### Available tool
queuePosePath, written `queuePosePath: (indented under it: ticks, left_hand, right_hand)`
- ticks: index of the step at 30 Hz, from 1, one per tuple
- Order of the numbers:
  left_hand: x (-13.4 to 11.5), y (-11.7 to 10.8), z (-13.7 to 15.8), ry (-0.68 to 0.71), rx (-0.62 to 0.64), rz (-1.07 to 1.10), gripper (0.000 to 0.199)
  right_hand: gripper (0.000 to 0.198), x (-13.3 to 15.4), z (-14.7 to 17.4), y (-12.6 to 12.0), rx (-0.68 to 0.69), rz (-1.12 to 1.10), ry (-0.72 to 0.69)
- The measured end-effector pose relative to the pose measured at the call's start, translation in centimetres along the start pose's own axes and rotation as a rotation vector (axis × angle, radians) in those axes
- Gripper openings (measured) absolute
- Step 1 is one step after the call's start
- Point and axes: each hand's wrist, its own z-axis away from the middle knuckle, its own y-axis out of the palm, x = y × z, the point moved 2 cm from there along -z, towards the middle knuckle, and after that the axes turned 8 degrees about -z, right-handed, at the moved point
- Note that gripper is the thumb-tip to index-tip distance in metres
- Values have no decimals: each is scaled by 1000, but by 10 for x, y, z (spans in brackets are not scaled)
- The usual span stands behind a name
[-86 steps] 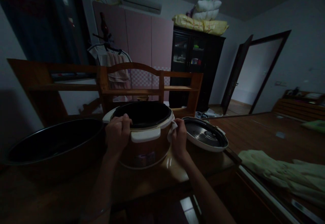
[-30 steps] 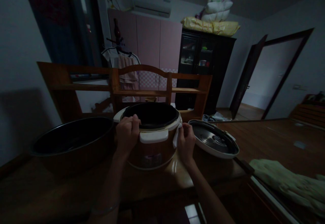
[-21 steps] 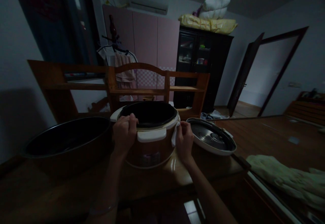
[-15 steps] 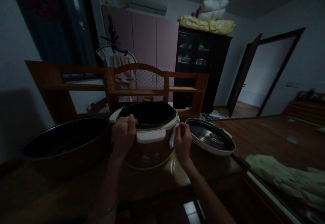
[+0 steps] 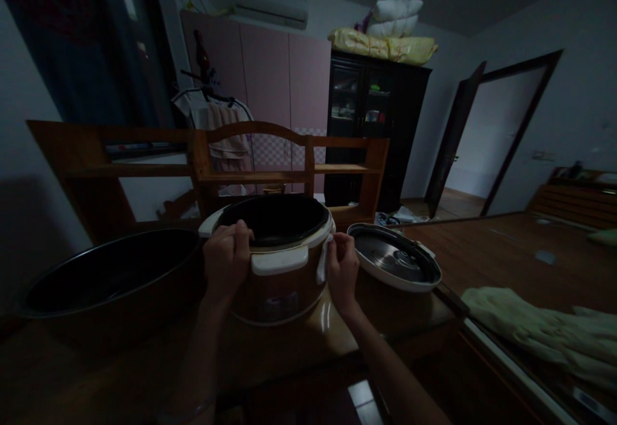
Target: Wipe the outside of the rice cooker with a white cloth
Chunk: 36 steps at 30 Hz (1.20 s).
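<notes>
A rice cooker (image 5: 279, 290) with a white rim and front handle stands without its lid on a dark wooden table. My left hand (image 5: 226, 258) grips the cooker's rim at the front left, the thumb on top and the fingers curled. At the right side of the rim, my right hand (image 5: 342, 261) pinches a white cloth (image 5: 322, 263) that hangs against the cooker's wall. Right of that hand lies the lid (image 5: 395, 258), its metal inner side facing up. A wide dark pot (image 5: 110, 277) sits to the left of the cooker.
Behind the cooker rises a wooden shelf (image 5: 260, 176) along the table's back. Pale green fabric (image 5: 525, 328) lies at the lower right, beside a wooden surface (image 5: 491, 258). Farther back are a pink wardrobe (image 5: 265, 78), a black cabinet (image 5: 405, 110) and an open door (image 5: 456, 135).
The whole view has shifted slightly, so things appear a little farther left. My left hand stays on the rim, and the right still pinches the cloth at the cooker's side.
</notes>
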Motion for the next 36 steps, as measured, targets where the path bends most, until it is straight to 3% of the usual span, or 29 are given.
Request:
queuePosePath:
  ticks: [6,15,23,30,36]
  left_hand:
    - [0,1,0,-14,1,4,49]
    - [-1,1,0,-32,-2,8,48]
    - [1,2,0,-23,-15,4,48]
    - [0,2,1,-26,-1,-2,48]
    - [2,2,0,-23,-13,0,49]
  right_hand:
    - [16,1,22,-2,62,-34,51]
    - [19,-2,-12,0,-43,-57,21]
    - [19,-4,7,-6,73,-69,96]
    - [21,-7,-12,-6,37,-43,77]
    - [20,-5,7,-9,70,-62,106]
